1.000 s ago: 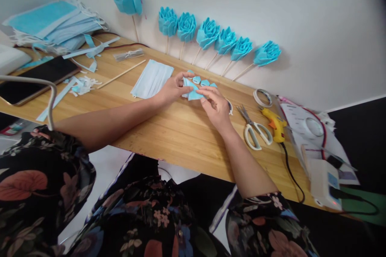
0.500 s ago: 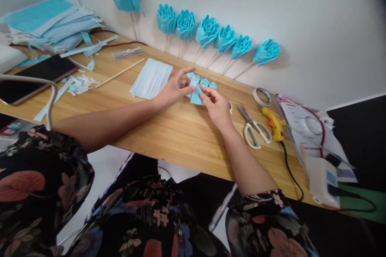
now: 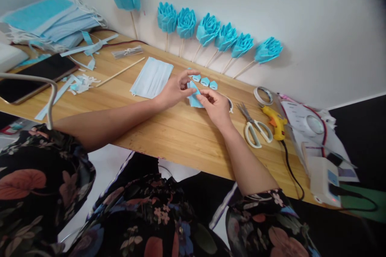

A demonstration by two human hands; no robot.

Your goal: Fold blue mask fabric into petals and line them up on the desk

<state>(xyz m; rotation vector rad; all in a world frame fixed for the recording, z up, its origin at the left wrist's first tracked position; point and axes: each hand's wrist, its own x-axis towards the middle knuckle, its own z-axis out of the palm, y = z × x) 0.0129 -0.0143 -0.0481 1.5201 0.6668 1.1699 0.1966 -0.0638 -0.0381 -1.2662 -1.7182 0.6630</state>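
Observation:
Between my two hands is a small piece of light blue mask fabric (image 3: 196,100), partly folded over at its top. My left hand (image 3: 175,88) pinches its left side between thumb and fingers, with the index finger stretched out above. On the right edge, the thumb and fingers of my right hand (image 3: 214,103) grip the same piece. Just behind my hands lie several small folded blue petals (image 3: 205,82) in a row, partly hidden by my left fingers. A pleated face mask (image 3: 153,78) lies flat to the left of my left hand.
Blue fabric flowers (image 3: 208,29) on sticks lean on the wall. Scissors (image 3: 255,126), a yellow glue gun (image 3: 276,123) and a tape roll (image 3: 263,96) lie right. A stick (image 3: 120,72), fabric scraps (image 3: 80,84), a phone (image 3: 33,78) and a mask stack (image 3: 51,20) are left.
The fabric piece has been turned and its upper edge folded over further between my fingers. My hands stay nearly in place; the view has shifted slightly.

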